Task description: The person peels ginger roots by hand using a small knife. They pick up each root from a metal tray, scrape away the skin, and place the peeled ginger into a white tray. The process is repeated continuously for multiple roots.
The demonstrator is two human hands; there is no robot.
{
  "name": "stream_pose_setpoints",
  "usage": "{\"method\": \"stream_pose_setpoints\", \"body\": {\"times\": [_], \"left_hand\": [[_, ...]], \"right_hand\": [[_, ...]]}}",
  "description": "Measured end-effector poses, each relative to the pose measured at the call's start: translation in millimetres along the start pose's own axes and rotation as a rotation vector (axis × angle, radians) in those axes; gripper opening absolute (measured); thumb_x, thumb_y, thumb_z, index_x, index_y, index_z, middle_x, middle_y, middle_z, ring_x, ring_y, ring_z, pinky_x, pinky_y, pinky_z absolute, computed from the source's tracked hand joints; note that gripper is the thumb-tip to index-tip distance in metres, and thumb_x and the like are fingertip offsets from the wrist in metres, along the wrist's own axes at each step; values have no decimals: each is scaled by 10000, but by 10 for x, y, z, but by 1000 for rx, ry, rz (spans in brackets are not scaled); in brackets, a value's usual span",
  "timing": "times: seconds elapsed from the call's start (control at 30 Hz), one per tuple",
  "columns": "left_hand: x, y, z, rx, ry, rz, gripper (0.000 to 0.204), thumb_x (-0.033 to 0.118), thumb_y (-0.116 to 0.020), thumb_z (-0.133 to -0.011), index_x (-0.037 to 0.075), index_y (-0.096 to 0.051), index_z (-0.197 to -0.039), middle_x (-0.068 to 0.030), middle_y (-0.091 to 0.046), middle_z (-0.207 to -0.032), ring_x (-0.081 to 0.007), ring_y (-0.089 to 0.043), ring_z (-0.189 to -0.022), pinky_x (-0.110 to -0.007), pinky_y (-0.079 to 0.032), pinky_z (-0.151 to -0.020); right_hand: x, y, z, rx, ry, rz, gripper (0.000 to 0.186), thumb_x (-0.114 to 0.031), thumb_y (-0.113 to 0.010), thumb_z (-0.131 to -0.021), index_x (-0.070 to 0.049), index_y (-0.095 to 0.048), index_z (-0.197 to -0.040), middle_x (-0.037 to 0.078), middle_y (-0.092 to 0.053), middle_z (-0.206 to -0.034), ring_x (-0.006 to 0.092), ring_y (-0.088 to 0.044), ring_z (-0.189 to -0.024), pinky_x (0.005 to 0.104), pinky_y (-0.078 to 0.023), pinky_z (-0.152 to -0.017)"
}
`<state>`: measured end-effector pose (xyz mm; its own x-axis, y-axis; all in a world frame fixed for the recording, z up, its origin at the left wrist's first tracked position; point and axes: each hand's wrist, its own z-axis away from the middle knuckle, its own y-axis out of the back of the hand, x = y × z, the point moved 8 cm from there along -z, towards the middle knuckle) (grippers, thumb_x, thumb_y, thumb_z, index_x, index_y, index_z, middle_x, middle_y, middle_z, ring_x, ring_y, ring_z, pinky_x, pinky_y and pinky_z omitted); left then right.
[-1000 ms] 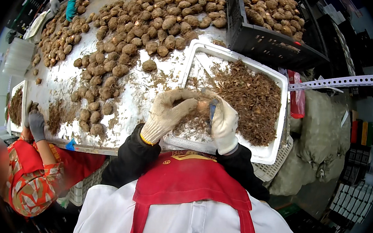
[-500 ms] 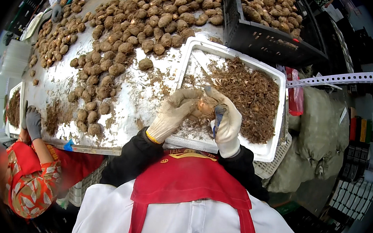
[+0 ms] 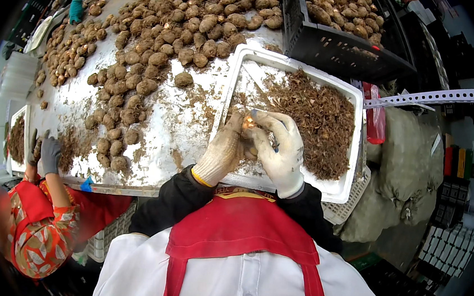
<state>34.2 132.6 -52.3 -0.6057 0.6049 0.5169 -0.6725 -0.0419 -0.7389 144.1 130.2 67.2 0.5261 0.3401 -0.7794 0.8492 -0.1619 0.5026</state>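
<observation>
My left hand point(image 3: 221, 151), in a white knit glove with a yellow cuff edge, is closed around a taro corm point(image 3: 247, 122); a pale orange end shows between the gloves. My right hand point(image 3: 282, 152), gloved in white too, bends its fingers over the same corm and touches it. A bit of blue shows in the right palm, from a small blue-handled tool whose working end is hidden. Both hands are over the near left part of a white foam tray point(image 3: 354, 152), which holds brown fibrous peelings point(image 3: 323, 127).
Brown taro corms point(image 3: 174, 30) cover much of the metal table point(image 3: 163, 158). A black crate point(image 3: 341, 50) of corms stands beyond the tray. Co-workers' gloved hands, one grey point(image 3: 50, 154) and one teal point(image 3: 76, 11), are at the left. Pale sacks point(image 3: 410, 169) stand at right.
My hands have closed in on the corm, which has turned so that its pale end points up. The blue tool is now mostly covered by my right fingers. The teal-gloved hand has moved down to the table.
</observation>
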Motion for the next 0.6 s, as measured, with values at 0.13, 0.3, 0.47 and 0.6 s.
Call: {"method": "stream_pose_setpoints", "body": {"times": [0.13, 0.3, 0.47, 0.6], "left_hand": [[44, 85, 49, -22, -101, -188, 540, 513, -331, -1104, 39, -585, -1151, -54, -657, -884, -139, -643, -683, -267, -527, -563], [110, -27, 108, 18, -66, -161, 530, 524, -387, -1083, 37, -580, -1165, -74, -664, -917, -130, -624, -668, -268, -522, -554], [81, 19, 59, -5, -77, -206, 471, 460, -412, -1088, 34, -565, -1218, -80, -661, -963, -141, -633, -722, -272, -533, -604], [58, 102, 44, -28, -109, -379, 498, 511, -470, -1066, 57, -562, -1249, -78, -662, -991, -162, -661, -770, -334, -597, -701]], "right_hand": [[17, 4, 12, -12, 73, 181, 141, -137, -699, -891, -38, -713, -991, 119, -673, -1008, 317, -642, -945, 442, -509, -820], [514, 75, 4, -9, -178, 171, 126, -153, -640, -954, -35, -680, -934, 129, -659, -957, 318, -644, -886, 444, -500, -774], [82, 176, -79, -34, -57, 55, 173, -180, -715, -898, -38, -698, -996, 152, -670, -985, 341, -659, -910, 417, -525, -803], [52, 57, -46, -106, -56, -4, 184, -172, -730, -881, -53, -717, -1020, 145, -678, -1002, 313, -673, -948, 440, -534, -819]]}}
